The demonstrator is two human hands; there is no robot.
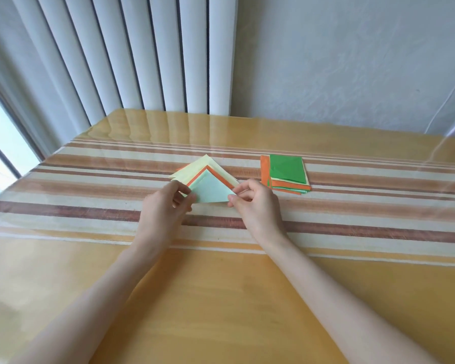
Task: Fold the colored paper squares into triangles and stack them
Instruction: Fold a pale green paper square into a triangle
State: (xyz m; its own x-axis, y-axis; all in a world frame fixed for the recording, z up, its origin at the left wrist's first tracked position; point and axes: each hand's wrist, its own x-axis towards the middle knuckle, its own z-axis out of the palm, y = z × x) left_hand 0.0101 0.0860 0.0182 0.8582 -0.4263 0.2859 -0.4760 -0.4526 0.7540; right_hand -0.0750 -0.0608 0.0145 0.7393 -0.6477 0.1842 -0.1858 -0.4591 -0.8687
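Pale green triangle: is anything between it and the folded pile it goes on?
Nothing visible. Left hand and right hand pinch the pale green triangle by its corners, overlapping the folded pile.

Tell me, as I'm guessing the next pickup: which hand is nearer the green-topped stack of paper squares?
Right. The right hand pinches the pale green triangle by its right corner, just left of the green-topped stack; the left hand pinches the opposite corner, farther off.

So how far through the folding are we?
Done: a yellow triangle and an orange triangle lie stacked mid-table. In hand: left hand and right hand pinch a pale green triangle over that stack. Left: the pile of squares, green on top, to the right.
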